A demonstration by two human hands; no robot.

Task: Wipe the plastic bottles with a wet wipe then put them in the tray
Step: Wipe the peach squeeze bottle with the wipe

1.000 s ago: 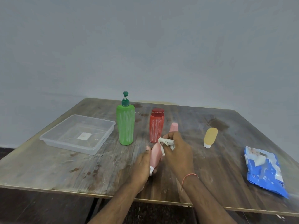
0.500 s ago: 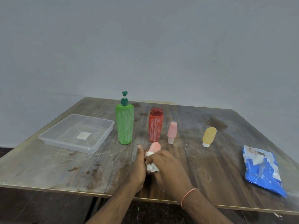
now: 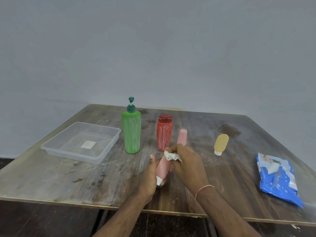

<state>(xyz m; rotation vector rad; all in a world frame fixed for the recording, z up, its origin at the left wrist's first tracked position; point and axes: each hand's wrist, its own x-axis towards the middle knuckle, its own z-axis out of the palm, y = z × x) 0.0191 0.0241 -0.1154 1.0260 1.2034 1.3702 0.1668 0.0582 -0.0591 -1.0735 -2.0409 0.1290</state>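
My left hand [image 3: 148,178] grips a small pink bottle [image 3: 163,168], tilted with its white cap toward me. My right hand [image 3: 187,165] pinches a crumpled white wet wipe [image 3: 171,156] against the bottle's upper end. Behind them stand a green pump bottle [image 3: 131,132] and a red bottle [image 3: 164,133], both streaked white, and a second pink bottle [image 3: 182,136], partly hidden by my right hand. A yellow bottle [image 3: 221,143] stands cap down to the right. The clear plastic tray [image 3: 56,148] lies at the left with no bottle in it.
A blue wet wipe pack [image 3: 277,178] lies near the right edge of the worn wooden table [image 3: 68,177]. A grey wall rises behind the table. The front table edge runs just under my forearms.
My right hand slid the wipe down toward the cap end, then back up to the bottle's upper end. The left hand kept holding the bottle.
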